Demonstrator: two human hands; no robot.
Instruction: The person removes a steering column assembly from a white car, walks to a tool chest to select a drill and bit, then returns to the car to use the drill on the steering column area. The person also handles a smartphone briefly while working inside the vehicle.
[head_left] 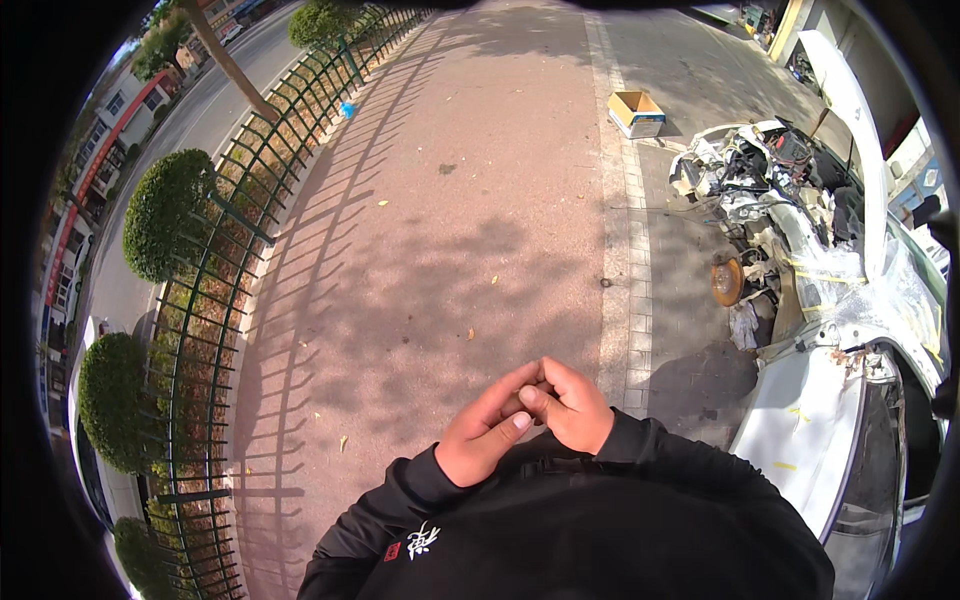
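Observation:
My left hand (pixel 484 428) and my right hand (pixel 572 408) meet in front of my black jacket (pixel 560 530). The fingers of both are curled and pressed against each other, and they overlap at the far side. My right thumb lies near the left fingers, while my left thumb points toward the right palm. The space inside the fingers is hidden, so I cannot tell whether anything small is in there.
Reddish paving (pixel 420 270) stretches ahead. Along the left runs a green metal fence (pixel 215 290) with round bushes (pixel 170 215) behind it. On the right stand a white car (pixel 800 420) with its front end taken apart, an orange wheel-like disc (pixel 727 281) and an open cardboard box (pixel 640 122).

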